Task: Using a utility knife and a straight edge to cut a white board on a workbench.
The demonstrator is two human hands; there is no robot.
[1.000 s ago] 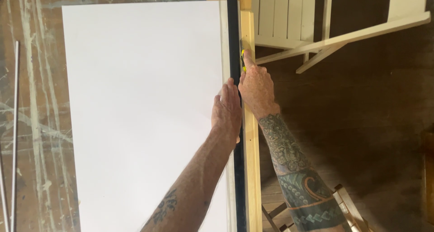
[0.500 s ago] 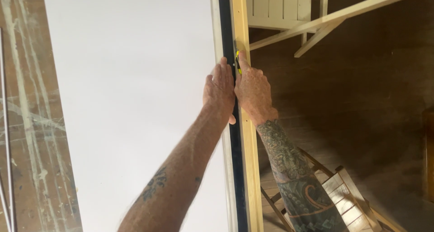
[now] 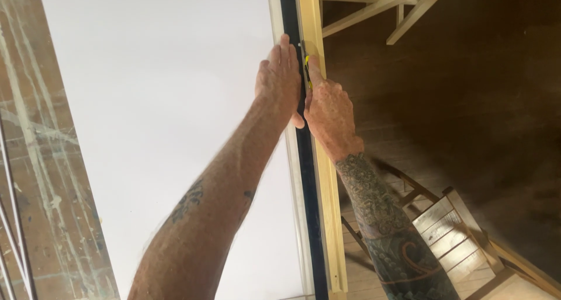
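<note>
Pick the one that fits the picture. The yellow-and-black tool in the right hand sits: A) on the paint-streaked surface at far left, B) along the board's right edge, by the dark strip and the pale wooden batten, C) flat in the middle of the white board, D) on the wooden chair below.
B: the right hand presses the small yellow-and-black tool at the white board's right edge, between the dark strip and the wooden batten, with the left hand beside it.

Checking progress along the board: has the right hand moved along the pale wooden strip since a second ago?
Cannot tell. The right hand rests on the wooden strip as before, but the camera shifted and the strip shows no fixed mark.
</note>
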